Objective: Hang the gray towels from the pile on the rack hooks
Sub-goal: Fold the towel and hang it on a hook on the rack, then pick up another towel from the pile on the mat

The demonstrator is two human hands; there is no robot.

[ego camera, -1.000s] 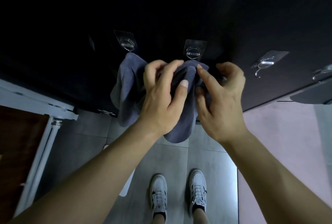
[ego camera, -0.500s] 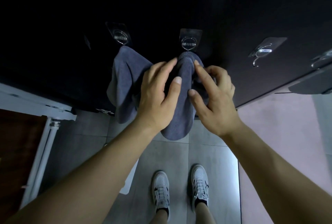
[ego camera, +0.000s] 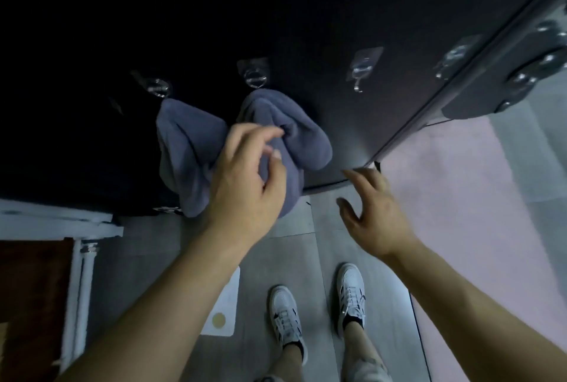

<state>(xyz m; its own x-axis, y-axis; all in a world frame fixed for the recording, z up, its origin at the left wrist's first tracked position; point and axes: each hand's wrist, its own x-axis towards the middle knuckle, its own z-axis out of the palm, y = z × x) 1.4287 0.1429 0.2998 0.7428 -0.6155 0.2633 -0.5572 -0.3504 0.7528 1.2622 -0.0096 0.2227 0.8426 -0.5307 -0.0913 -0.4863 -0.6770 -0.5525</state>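
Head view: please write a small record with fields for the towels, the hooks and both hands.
towels hung: two, left towel and right towel
hooks used: first hook, second hook
hooks free: third hook, fourth hook
left hand: fingers loosely curled, in front of right towel, holds nothing
right hand: open, apart from the towels

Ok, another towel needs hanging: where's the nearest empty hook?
Head view, right of centre on the dark panel: the empty hook sits just right of the hook holding the right-hand gray towel.
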